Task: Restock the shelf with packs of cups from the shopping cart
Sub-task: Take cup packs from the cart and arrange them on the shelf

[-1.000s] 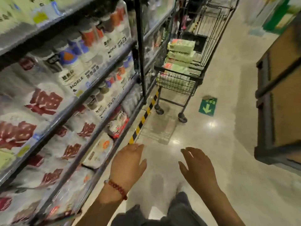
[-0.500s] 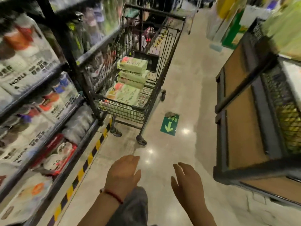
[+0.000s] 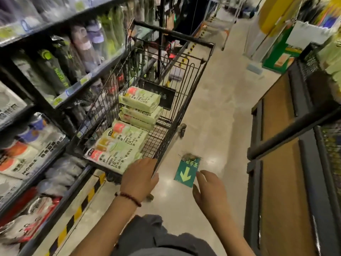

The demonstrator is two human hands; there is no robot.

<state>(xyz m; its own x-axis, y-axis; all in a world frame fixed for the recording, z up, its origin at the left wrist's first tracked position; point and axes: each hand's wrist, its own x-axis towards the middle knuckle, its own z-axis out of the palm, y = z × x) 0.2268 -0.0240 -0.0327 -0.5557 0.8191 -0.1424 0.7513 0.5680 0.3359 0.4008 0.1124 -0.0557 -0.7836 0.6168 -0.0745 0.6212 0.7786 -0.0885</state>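
Supermarket aisle: the dark metal shelf [image 3: 73, 87] runs along the left, and the cart is now within reach.

Compared with a second ago, the black wire shopping cart [image 3: 184, 100] is far closer, so picking the next pack can probably begin. The pale green plastic-wrapped packs of cups [image 3: 120, 146] lie stacked against the cart's near and left sides. The left hand [image 3: 140, 179], fingers loose and holding nothing, is at the cart's near right corner, just beside the nearest pack. The right hand [image 3: 210, 189] is spread and empty over the floor by a green arrow sticker [image 3: 186, 174], apart from the cart.
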